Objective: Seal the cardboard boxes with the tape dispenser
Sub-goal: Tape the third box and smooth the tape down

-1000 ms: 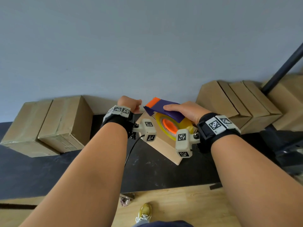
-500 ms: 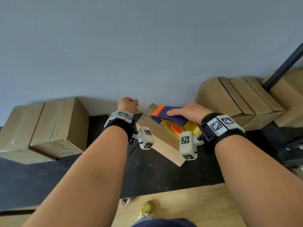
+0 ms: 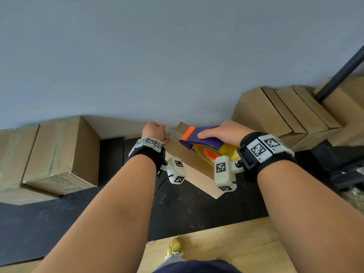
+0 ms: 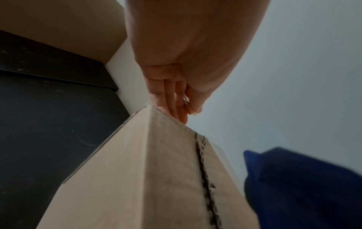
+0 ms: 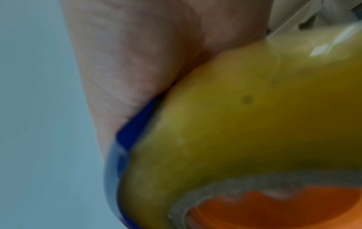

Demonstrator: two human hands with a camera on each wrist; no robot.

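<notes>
A small cardboard box (image 3: 189, 164) lies at an angle on the black tabletop (image 3: 59, 223). My right hand (image 3: 224, 131) grips the purple and orange tape dispenser (image 3: 204, 137) from above, low over the box's top near its far end. The dispenser's yellow tape roll (image 3: 226, 149) has an orange core. In the right wrist view the tape roll (image 5: 245, 116) fills the frame under my palm (image 5: 137, 62). My left hand (image 3: 154, 131) holds the box's far left corner. In the left wrist view its fingers (image 4: 176, 108) curl onto the box (image 4: 166, 178), with the dispenser (image 4: 303, 186) a blue blur.
Two taped boxes (image 3: 59, 154) stand against the grey wall (image 3: 177, 56) at the left. Several more boxes (image 3: 275, 115) lean in a row at the right, behind a slanted black pole (image 3: 342, 75). Below the table edge are a wooden floor (image 3: 236, 243) and a yellow shoe (image 3: 175, 249).
My right hand has pushed the dispenser along the box top toward its far end and tipped it flatter. The left hand stays at the far left corner.
</notes>
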